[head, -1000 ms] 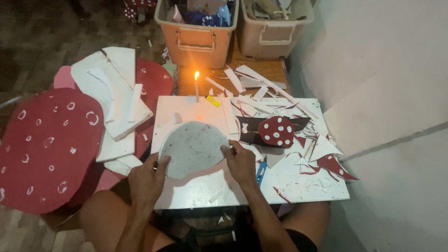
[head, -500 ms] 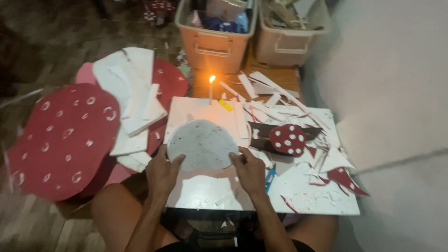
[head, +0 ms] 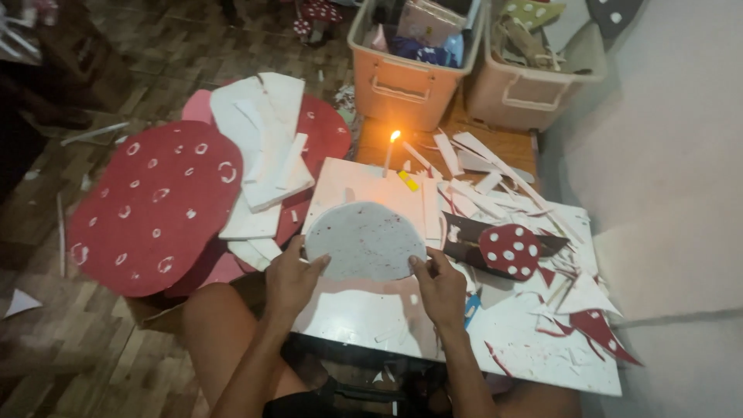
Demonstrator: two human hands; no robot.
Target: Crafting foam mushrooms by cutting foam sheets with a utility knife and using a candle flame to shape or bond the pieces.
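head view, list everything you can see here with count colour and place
round grey foam disc: one, grey with faint specks, held over the board's near middle
flat white work board: one, white, under the hands
lit candle: one, pale with an orange flame, far edge of the board
small red spotted mushroom cap: one, red with white dots, right of the disc
white foam offcuts: many, white, strewn over the board's right side
large red spotted foam cutout: one, red with white rings, on the floor at left
white foam slabs: several, white, piled between cutout and board
plastic storage bins: two, orange and beige, far side
left hand: on the disc's left edge
right hand: on the disc's right edge
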